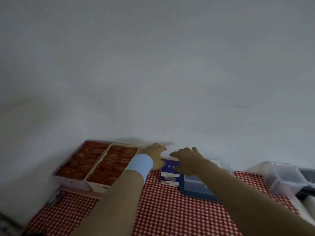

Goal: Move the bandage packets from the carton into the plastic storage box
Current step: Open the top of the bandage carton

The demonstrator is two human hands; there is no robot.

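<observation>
Wall (153,65) fills most of the frame and the work sits along the bottom edge on a red checked cloth (170,210). At lower left a pink-rimmed plastic box (68,180) and a beige carton (96,184) stand side by side and touching, both packed with red packets (112,164). These are likely the bandages, and the close pairing keeps each transfer short. Clear tubs (279,176) wait at lower right, well apart. At bottom centre a blue-grey box (196,188) sits just beside a small blue-and-white carton (170,174). Both arms reach over that carton toward the wall. The left hand (154,151), in a pale blue wristband (139,165), is just right of the beige carton. Its fingers (162,148) are smeared by blur, so the grip cannot be told. The right hand (185,157) hovers over the small carton, its fingers (194,149) loosely spread and holding nothing visible.
</observation>
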